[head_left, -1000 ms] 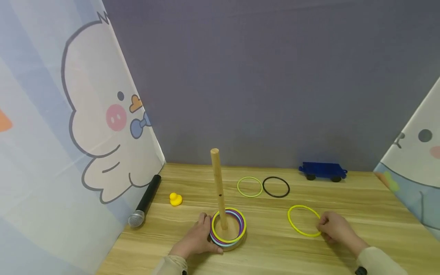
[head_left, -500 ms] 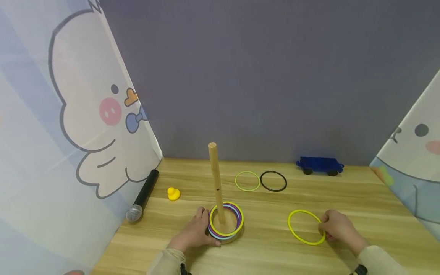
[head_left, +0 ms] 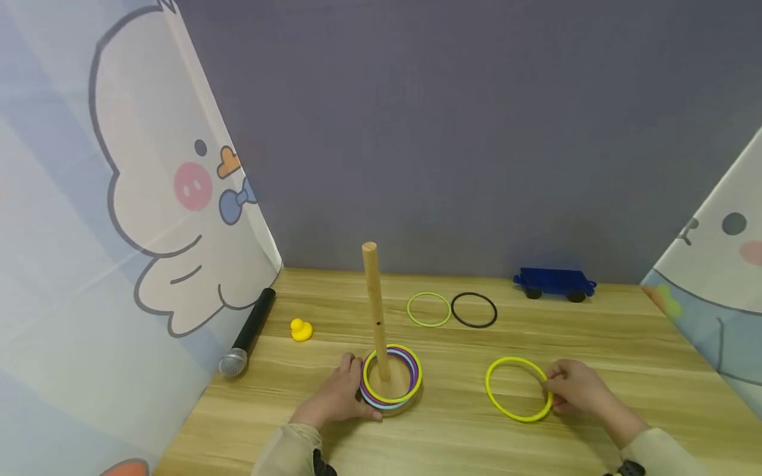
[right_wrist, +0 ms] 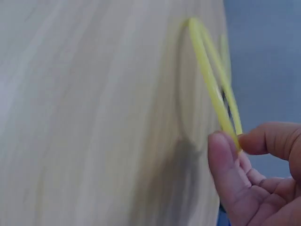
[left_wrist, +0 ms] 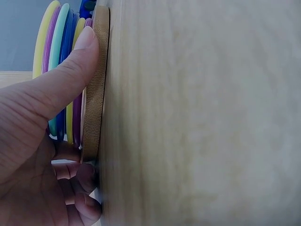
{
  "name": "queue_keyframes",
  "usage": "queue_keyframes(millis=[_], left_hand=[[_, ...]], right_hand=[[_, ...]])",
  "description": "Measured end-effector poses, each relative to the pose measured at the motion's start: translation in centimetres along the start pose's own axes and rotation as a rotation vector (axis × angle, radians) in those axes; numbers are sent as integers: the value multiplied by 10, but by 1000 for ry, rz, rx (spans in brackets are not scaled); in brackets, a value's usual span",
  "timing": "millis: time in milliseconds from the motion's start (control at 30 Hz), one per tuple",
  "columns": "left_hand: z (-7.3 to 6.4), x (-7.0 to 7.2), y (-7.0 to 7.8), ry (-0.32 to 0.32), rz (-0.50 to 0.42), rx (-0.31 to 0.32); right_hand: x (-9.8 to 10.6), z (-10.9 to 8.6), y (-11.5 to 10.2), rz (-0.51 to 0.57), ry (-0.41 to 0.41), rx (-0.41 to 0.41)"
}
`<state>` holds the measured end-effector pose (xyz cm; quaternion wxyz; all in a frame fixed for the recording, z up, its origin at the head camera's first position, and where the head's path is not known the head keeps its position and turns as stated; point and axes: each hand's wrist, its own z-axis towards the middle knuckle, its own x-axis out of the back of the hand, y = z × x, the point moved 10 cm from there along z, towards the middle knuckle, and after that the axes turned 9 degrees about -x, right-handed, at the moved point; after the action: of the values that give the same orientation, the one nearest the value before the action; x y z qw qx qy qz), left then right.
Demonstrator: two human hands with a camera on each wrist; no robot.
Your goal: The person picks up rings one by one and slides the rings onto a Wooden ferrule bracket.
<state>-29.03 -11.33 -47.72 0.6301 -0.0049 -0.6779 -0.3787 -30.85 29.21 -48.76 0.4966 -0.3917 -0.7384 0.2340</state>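
Note:
A wooden ring toss stand [head_left: 375, 307] rises upright from a round base [head_left: 387, 378]. Several colored rings [head_left: 418, 373], yellow, purple, light blue and dark blue, lie stacked around its peg on the base. My left hand [head_left: 340, 395] grips the base from the left, its thumb [left_wrist: 75, 66] along the near side across the base edge and rings, its other fingers curled on the far side. Between thumb and fingertips my right hand [head_left: 576, 389] pinches the right edge of a yellow ring [right_wrist: 207, 70], which is tilted up off the wooden table [head_left: 458, 436].
A lime-green ring [head_left: 411, 316] and a black ring [head_left: 474, 327] lie side by side behind the stand. Farther back right stands a blue toy wagon [head_left: 553, 281]. Toward the left are a yellow rubber duck [head_left: 301, 330] and a microphone [head_left: 247, 337], beside the printed curtain [head_left: 196, 277].
My right hand has shifted a little left with the yellow ring, now tilted up from the table. The left hand stays at the base. The head view has shifted slightly.

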Motion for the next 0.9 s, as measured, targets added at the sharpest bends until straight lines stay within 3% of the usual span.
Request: queue_keyframes(millis=[267, 900], left_hand=[[-2, 0, 2, -5, 8, 1], [-1, -1, 0, 7, -8, -6]], right_hand=[[-13, -20, -38, 223, -223, 151], [-8, -72, -155, 361, -177, 368]])
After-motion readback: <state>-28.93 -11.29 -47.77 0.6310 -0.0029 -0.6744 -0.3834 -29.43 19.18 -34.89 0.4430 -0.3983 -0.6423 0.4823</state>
